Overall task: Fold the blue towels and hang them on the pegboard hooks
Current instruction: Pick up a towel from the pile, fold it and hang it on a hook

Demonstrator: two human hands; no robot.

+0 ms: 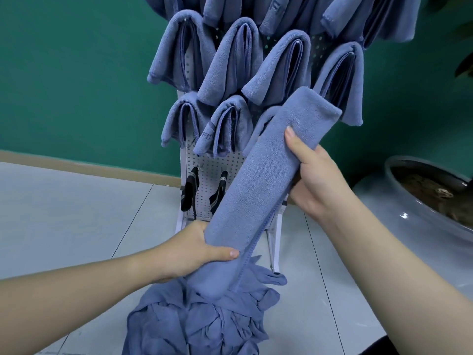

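Note:
A blue towel point(258, 180), folded into a long narrow strip, slants from lower left up to the right in front of the white pegboard point(217, 165). My left hand point(197, 248) grips its lower end, thumb on top. My right hand point(316, 180) grips the strip near its upper part, thumb pressed on the front. Several folded blue towels point(230, 60) hang on the pegboard hooks in rows. A pile of loose blue towels point(204, 324) lies on the floor below my hands.
Two dark straps point(190, 192) hang low on the pegboard. A large grey planter point(419, 208) with soil stands at the right. A green wall rises behind the rack, above a pale tiled floor point(76, 213).

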